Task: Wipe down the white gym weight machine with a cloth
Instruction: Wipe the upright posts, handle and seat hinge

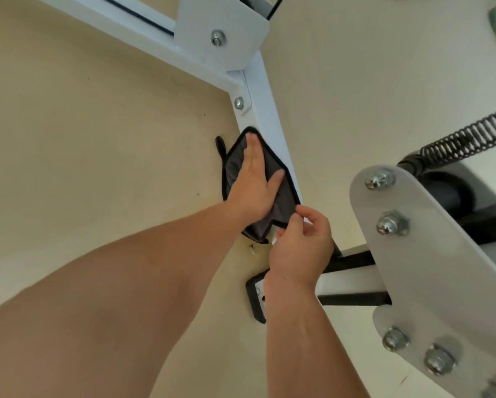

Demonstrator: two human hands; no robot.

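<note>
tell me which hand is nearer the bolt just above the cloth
Left. The left hand lies flat on the cloth right below the bolt; the right hand pinches the cloth's lower corner, farther away.

**Head view (single camera).** Wide-angle lens worn on the person's head, facing steeply down at the floor (83,139). Both forearms enter from the bottom edge and run up toward the middle. At arm's reach near frame centre, the left hand (252,185) lies flat on the cloth (233,168) and the right hand (301,245) pinches its edge. The white frame tube (265,116) crosses from the upper left to the centre at the same depth. The bolted plate (430,254) at right stands much nearer the lens and looms large.
</note>
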